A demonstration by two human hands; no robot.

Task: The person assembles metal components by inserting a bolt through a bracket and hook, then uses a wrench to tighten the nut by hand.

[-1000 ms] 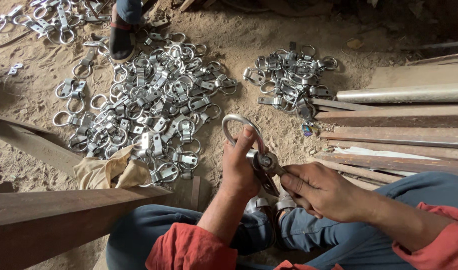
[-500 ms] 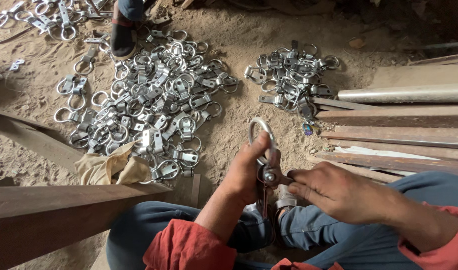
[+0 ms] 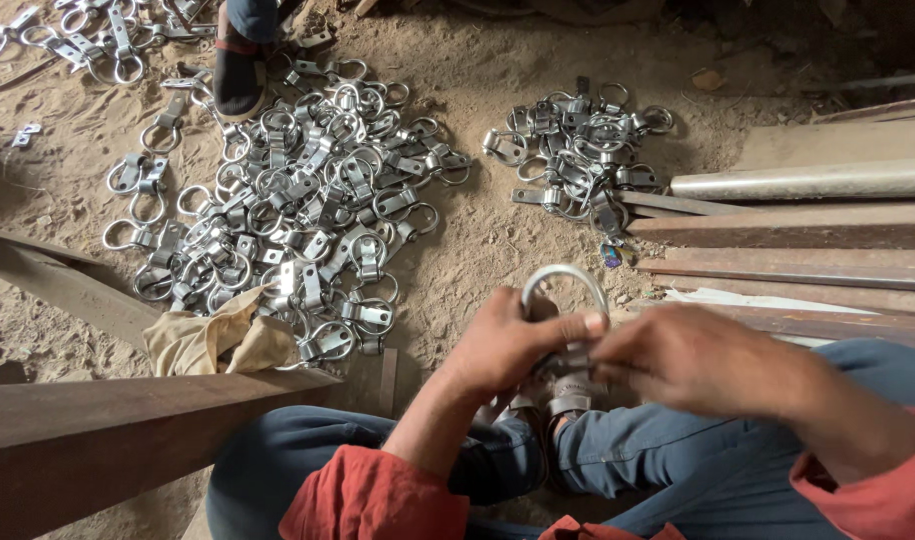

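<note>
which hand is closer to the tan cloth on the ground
Left. The left hand grips the metal ring clamp a short way right of the tan cloth; the right hand sits farther right, beyond the clamp.

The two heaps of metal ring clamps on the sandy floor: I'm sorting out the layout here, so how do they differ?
The left heap is much larger and spreads wide, with strays trailing off to the left; the right heap is small and tightly bunched. A tan cloth lies at the left heap's near edge, while the right heap lies beside metal bars. Both hold the same kind of shiny ring-and-plate pieces, like the ring clamp in the person's hands.
</note>
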